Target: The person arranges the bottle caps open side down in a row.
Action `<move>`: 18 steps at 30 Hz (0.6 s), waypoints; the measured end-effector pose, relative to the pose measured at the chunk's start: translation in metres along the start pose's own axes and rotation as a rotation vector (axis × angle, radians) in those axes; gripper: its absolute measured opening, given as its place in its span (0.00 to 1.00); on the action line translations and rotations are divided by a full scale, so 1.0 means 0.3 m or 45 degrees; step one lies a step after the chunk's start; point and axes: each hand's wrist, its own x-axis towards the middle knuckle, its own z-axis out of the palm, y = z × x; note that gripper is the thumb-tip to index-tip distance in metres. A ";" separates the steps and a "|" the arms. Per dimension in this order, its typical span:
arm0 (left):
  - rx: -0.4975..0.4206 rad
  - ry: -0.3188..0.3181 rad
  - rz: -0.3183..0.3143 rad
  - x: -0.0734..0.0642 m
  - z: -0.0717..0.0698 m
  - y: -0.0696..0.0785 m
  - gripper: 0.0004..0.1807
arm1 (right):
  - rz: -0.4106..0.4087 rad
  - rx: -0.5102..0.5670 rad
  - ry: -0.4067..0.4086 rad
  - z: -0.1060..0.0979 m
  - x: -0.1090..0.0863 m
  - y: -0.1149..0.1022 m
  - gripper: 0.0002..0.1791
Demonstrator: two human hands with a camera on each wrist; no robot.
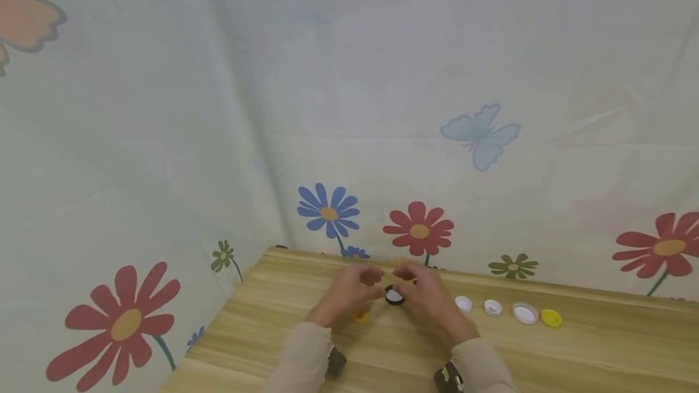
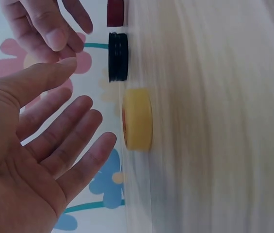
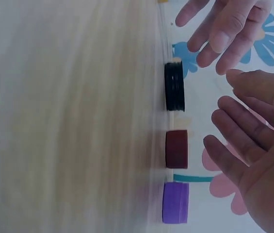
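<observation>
A black screw lid [image 1: 394, 296] lies on the wooden table between my two hands, its pale inside facing up. Both hands hover above the lids with nothing in their grip. My left hand [image 1: 349, 288] has its fingers loosely extended, over a yellow lid [image 2: 138, 119]. From the other side my right hand [image 1: 430, 299] faces it, fingers relaxed and apart. Beside the black lid, the right wrist view shows a dark red lid [image 3: 177, 149] and a purple lid [image 3: 176, 203] in the same row.
Further right along the row lie a white-looking lid [image 1: 463, 304], a small round lid [image 1: 493, 307], a larger white one [image 1: 525, 313] and a bright yellow lid [image 1: 551, 318]. A flower-printed curtain [image 1: 360, 77] hangs behind the table [image 1: 393, 356].
</observation>
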 end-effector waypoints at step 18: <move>-0.005 -0.052 -0.025 0.025 0.049 -0.015 0.20 | -0.092 -0.097 -0.175 -0.028 0.017 0.072 0.17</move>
